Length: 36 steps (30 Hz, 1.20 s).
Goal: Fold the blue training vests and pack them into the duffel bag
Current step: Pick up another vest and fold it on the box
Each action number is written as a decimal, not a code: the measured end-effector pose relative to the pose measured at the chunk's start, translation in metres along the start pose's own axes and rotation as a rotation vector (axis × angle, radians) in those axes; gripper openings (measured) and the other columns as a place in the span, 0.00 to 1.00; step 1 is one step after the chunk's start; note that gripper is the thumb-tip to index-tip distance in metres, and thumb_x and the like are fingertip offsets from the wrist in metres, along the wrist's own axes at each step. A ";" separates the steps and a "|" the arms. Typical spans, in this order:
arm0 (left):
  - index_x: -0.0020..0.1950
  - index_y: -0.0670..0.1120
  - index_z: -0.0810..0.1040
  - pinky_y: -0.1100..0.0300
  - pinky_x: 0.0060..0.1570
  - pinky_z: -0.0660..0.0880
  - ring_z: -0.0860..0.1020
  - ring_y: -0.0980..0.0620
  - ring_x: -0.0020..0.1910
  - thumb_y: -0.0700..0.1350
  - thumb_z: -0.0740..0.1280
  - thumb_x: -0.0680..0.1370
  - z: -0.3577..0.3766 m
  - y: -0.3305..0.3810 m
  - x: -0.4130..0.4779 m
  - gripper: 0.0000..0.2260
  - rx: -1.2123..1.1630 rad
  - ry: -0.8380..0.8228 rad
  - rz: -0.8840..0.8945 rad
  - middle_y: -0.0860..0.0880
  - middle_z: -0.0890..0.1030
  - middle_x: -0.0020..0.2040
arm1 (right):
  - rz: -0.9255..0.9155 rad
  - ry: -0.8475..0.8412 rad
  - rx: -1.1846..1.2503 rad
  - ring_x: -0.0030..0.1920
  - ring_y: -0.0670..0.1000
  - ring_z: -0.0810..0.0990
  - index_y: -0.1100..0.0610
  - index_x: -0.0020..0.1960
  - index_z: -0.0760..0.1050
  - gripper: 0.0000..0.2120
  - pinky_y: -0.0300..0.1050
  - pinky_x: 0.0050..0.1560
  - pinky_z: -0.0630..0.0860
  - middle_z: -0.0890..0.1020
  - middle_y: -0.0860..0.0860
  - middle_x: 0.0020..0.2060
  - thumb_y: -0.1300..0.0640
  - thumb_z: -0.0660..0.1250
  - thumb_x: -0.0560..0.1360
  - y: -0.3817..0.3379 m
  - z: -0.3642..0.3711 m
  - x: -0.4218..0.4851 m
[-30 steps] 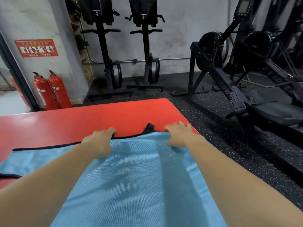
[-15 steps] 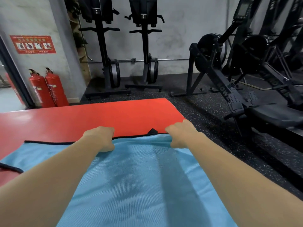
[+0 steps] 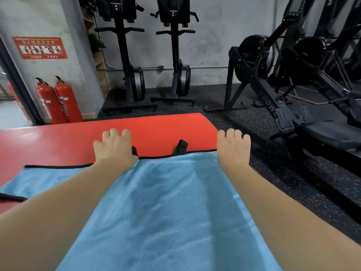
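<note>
Blue ribbed fabric: the vest (image 3: 166,202) lies flat in front of you on the red surface (image 3: 166,128), its black-trimmed far hem running between your wrists, with a black strap (image 3: 180,146) poking out beyond it. Your left hand (image 3: 114,147) sits palm down over that hem, fingers loosely bent and reaching onto the red. Your right hand (image 3: 233,149) does the same at the vest's far right corner, by the surface's rounded edge. Neither visibly grips anything. Speckled black rubber floor (image 3: 244,122) lies beyond. Two upright rowers (image 3: 132,75) stand against the grey wall (image 3: 211,36), more machines (image 3: 273,90) are at your right, and two fire extinguishers (image 3: 58,102) are at your left (under a red sign (image 3: 40,47)).
</note>
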State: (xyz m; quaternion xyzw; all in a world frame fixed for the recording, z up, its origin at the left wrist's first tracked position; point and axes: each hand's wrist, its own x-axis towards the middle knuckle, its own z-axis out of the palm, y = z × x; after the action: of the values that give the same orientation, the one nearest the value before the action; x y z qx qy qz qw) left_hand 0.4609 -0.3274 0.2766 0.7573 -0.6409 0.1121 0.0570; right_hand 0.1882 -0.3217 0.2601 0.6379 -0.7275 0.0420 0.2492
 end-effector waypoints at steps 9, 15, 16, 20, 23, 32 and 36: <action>0.72 0.59 0.67 0.46 0.68 0.61 0.61 0.49 0.70 0.54 0.60 0.80 0.025 0.079 -0.024 0.20 -0.281 -0.330 0.511 0.56 0.66 0.71 | 0.100 -0.241 0.379 0.64 0.58 0.66 0.55 0.64 0.69 0.19 0.56 0.61 0.64 0.70 0.55 0.63 0.46 0.51 0.80 -0.035 0.024 -0.043; 0.69 0.68 0.60 0.42 0.63 0.59 0.60 0.46 0.68 0.64 0.61 0.72 0.021 0.090 -0.016 0.25 -0.203 -0.414 0.292 0.52 0.62 0.68 | 0.187 -0.437 0.428 0.77 0.65 0.39 0.51 0.80 0.44 0.35 0.71 0.71 0.38 0.44 0.61 0.78 0.36 0.44 0.78 -0.030 0.033 -0.040; 0.68 0.68 0.60 0.42 0.62 0.60 0.60 0.46 0.67 0.65 0.61 0.71 0.021 0.092 -0.016 0.25 -0.198 -0.420 0.283 0.51 0.62 0.68 | 0.189 -0.447 0.422 0.77 0.65 0.38 0.51 0.80 0.42 0.36 0.71 0.71 0.37 0.42 0.61 0.78 0.35 0.43 0.78 -0.030 0.034 -0.039; 0.70 0.67 0.58 0.41 0.65 0.57 0.57 0.45 0.71 0.66 0.58 0.74 0.027 0.095 -0.022 0.25 -0.176 -0.392 0.291 0.50 0.59 0.73 | 0.189 -0.487 0.402 0.77 0.65 0.37 0.50 0.80 0.39 0.37 0.72 0.70 0.37 0.41 0.61 0.78 0.33 0.41 0.77 -0.029 0.033 -0.038; 0.76 0.65 0.51 0.42 0.71 0.52 0.49 0.47 0.77 0.68 0.50 0.78 0.039 0.076 -0.030 0.27 -0.147 -0.280 0.409 0.50 0.48 0.79 | 0.189 -0.505 0.404 0.77 0.65 0.37 0.50 0.80 0.39 0.38 0.72 0.70 0.37 0.41 0.60 0.78 0.31 0.41 0.77 -0.029 0.031 -0.038; 0.78 0.61 0.41 0.39 0.74 0.39 0.38 0.50 0.78 0.79 0.23 0.55 0.036 0.007 -0.084 0.53 -0.096 -0.312 0.302 0.52 0.39 0.80 | 0.064 -0.493 0.470 0.77 0.60 0.35 0.47 0.79 0.37 0.40 0.68 0.72 0.34 0.39 0.56 0.78 0.27 0.40 0.75 -0.034 0.006 -0.045; 0.78 0.64 0.42 0.30 0.70 0.42 0.39 0.49 0.79 0.80 0.36 0.63 0.034 -0.021 -0.089 0.44 -0.074 -0.384 0.110 0.54 0.41 0.80 | -0.225 -0.524 0.420 0.78 0.57 0.36 0.42 0.79 0.39 0.39 0.68 0.72 0.36 0.40 0.51 0.79 0.25 0.40 0.73 -0.045 0.003 -0.075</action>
State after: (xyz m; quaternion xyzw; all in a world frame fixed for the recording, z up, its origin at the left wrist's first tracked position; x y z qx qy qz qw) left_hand 0.4715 -0.2460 0.2233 0.7261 -0.6840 -0.0552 -0.0445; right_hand 0.2347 -0.2630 0.2142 0.7405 -0.6674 -0.0022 -0.0795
